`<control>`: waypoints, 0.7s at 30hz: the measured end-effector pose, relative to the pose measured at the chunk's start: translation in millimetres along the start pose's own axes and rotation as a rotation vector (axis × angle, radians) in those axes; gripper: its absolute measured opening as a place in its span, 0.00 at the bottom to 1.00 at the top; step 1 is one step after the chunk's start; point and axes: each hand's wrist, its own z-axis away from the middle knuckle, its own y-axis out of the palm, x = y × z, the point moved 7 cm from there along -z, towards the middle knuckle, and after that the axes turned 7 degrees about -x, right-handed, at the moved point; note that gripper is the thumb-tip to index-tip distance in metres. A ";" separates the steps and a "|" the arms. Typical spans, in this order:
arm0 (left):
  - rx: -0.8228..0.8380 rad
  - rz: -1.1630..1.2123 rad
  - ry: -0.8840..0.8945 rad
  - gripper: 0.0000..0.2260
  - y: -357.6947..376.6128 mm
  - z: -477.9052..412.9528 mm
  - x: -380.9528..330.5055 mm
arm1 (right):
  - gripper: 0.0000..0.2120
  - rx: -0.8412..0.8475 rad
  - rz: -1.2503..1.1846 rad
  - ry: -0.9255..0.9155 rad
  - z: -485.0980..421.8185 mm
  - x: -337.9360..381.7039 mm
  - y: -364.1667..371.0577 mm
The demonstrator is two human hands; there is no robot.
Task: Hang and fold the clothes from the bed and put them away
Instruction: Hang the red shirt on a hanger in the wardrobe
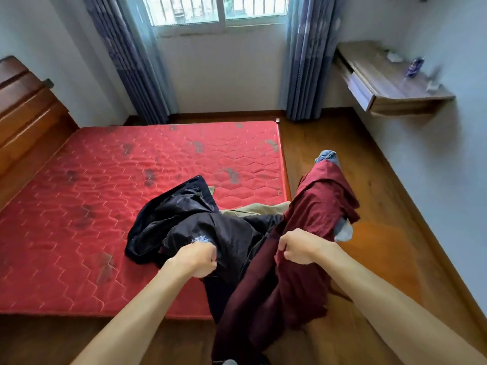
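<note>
Head view, and we're at the sorting stage: both hands are down at the pile on the near corner of the bed (105, 180). The right hand (303, 246) is clenched on a fold of the maroon garment (276, 299), which trails from the bed corner down towards the floor. The left hand (196, 259) is fisted on the edge of the black jacket (184, 222) lying crumpled on the mattress. A khaki piece (253, 208) and some blue denim (326, 155) wait underneath. Nothing looks folded or hung yet. I'd say the next move is to pull the maroon piece free of the jacket and shake it out flat. One pale print (201, 238) shows on the jacket, too small to read.
</note>
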 end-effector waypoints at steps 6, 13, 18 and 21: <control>0.027 -0.085 0.214 0.10 -32.0 -75.0 -51.0 | 0.17 -0.058 -0.094 0.161 -1.8 -45.1 -24.1; -0.006 -0.188 0.444 0.11 -67.8 -140.7 -103.7 | 0.14 -0.320 -0.153 0.536 4.1 -110.8 -47.7; -0.006 -0.176 0.620 0.11 -73.0 -174.6 -138.9 | 0.23 -0.422 -0.283 0.792 18.2 -136.4 -38.9; 0.028 -0.105 0.682 0.14 -69.9 -183.2 -163.0 | 0.28 -0.423 -0.409 0.878 17.4 -138.9 -19.9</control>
